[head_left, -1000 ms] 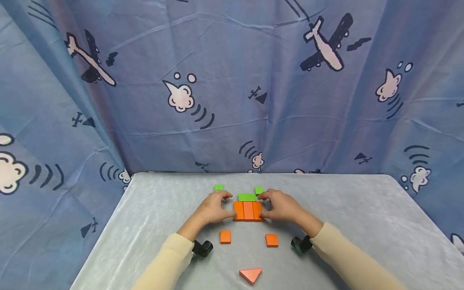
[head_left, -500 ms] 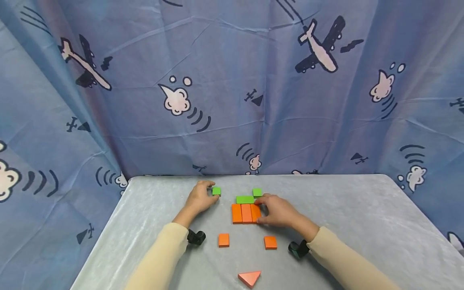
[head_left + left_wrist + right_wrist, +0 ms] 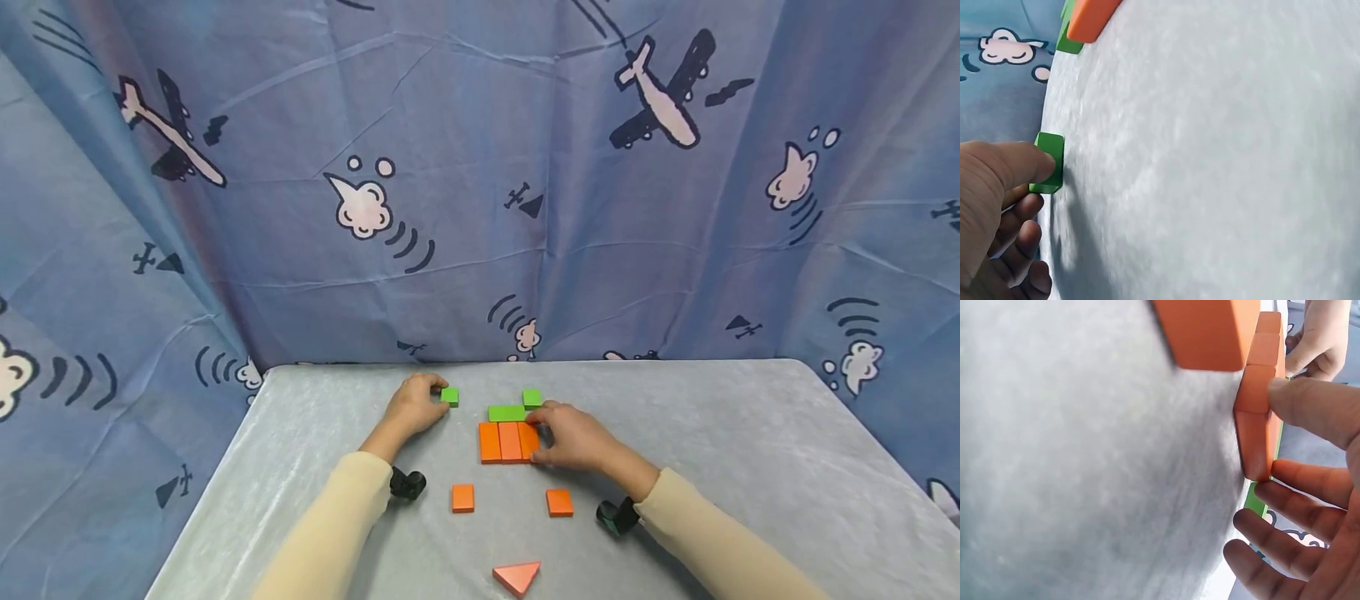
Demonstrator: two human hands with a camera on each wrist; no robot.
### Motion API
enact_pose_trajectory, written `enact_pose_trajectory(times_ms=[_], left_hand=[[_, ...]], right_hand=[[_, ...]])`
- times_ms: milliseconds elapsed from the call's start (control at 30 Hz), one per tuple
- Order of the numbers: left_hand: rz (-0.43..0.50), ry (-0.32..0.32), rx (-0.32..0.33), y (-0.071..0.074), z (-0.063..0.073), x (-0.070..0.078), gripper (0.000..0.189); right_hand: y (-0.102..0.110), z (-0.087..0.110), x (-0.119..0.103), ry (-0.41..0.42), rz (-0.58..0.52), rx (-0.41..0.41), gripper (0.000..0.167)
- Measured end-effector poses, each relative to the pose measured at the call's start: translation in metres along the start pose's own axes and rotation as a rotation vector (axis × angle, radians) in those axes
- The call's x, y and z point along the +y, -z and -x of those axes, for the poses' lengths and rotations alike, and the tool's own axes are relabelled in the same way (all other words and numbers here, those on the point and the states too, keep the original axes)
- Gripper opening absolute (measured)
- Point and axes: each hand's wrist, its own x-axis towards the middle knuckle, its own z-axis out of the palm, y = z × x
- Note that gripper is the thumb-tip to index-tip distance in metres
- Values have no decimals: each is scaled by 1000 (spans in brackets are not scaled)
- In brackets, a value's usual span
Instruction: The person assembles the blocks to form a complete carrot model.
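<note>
My left hand (image 3: 411,408) pinches a small green block (image 3: 1054,164) between thumb and index finger at the back of the table; its other fingers curl loosely below. Three upright orange blocks stand side by side: a left one (image 3: 490,443), a paler middle one (image 3: 510,442) and a right one (image 3: 527,440). On that right orange block my right hand (image 3: 577,437) has its thumb at the near end and its index finger at the far end. A long green block (image 3: 506,413) lies behind the row. Another small green block (image 3: 532,399) sits at its back right corner.
Two orange square blocks (image 3: 462,498), (image 3: 559,503) lie apart in front of the row. Nearer still is a pink-orange triangular block (image 3: 517,577). A pale cloth covers the table (image 3: 712,433), and a blue airplane-print curtain (image 3: 450,208) hangs behind it.
My left hand has left the orange row's left side, moved left and back, and taken hold of the small green block. My right hand stays at the row's right end.
</note>
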Motion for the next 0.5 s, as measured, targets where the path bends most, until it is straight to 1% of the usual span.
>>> enact_pose_trajectory(times_ms=[100, 300, 500], left_hand=[[21, -10, 0, -3, -1, 5, 31], [64, -62, 0, -9, -3, 17, 31], [69, -71, -21, -16, -4, 26, 30]], right_hand=[[-1, 1, -1, 0, -1, 5, 50], [0, 2, -3, -11, 21, 0, 49], [1, 1, -5, -11, 21, -4, 49]])
